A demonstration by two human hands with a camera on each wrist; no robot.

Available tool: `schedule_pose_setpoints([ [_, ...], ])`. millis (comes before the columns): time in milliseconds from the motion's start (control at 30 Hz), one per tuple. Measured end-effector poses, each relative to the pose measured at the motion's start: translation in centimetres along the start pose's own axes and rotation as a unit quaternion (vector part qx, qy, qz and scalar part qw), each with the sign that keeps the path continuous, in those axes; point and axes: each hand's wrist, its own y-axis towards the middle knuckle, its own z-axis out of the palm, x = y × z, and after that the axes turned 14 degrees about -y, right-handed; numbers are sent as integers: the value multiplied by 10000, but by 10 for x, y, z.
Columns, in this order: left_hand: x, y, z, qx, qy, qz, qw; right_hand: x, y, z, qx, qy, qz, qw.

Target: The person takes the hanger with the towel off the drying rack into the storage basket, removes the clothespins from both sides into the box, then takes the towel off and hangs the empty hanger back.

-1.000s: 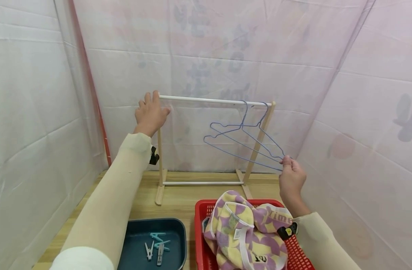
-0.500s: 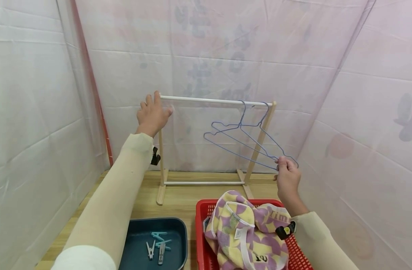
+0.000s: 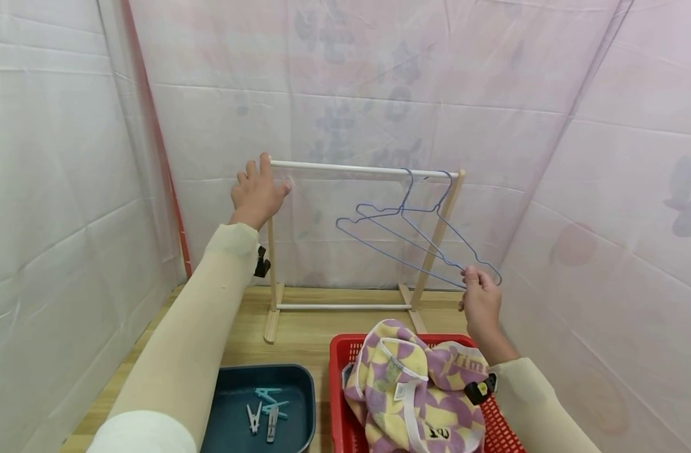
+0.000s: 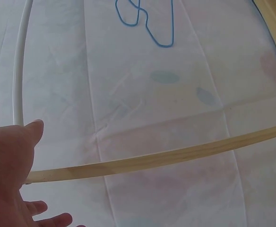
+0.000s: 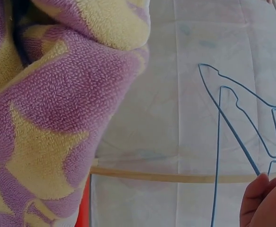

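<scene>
A wooden rack with a white top bar (image 3: 345,167) stands at the back. My left hand (image 3: 257,195) rests at the bar's left end, fingers spread; the left wrist view shows its thumb (image 4: 35,131) beside the bar. Two blue wire hangers hook over the bar's right part. My right hand (image 3: 481,302) pinches the lower right corner of the nearer hanger (image 3: 374,250), which tilts down to the right. The farther hanger (image 3: 474,255) hangs just behind, its right corner free beside that hand. In the right wrist view both hangers appear above the right hand (image 5: 270,203).
A red basket (image 3: 337,390) at the front holds a yellow and purple terry cloth item (image 3: 379,390). Left of it, a dark blue tray (image 3: 306,384) contains several clothespins (image 3: 271,425). Pale sheets (image 3: 209,113) enclose the table (image 3: 303,327).
My right hand has shifted slightly left and down. The farther hanger's right corner, earlier at the fingers, now shows free beside the hand. The nearer hanger's left end has risen slightly. My left hand stays put.
</scene>
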Motion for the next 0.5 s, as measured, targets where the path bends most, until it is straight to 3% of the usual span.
schedule_pose_setpoints([
  [267, -2, -1, 0, 41, 44, -60, 10000, -4, 0, -5, 59, -511, -172, 9985],
  [500, -1, -2, -2, 115, 99, -28, 9999, -3, -6, -7, -179, -1025, -553, 9930],
])
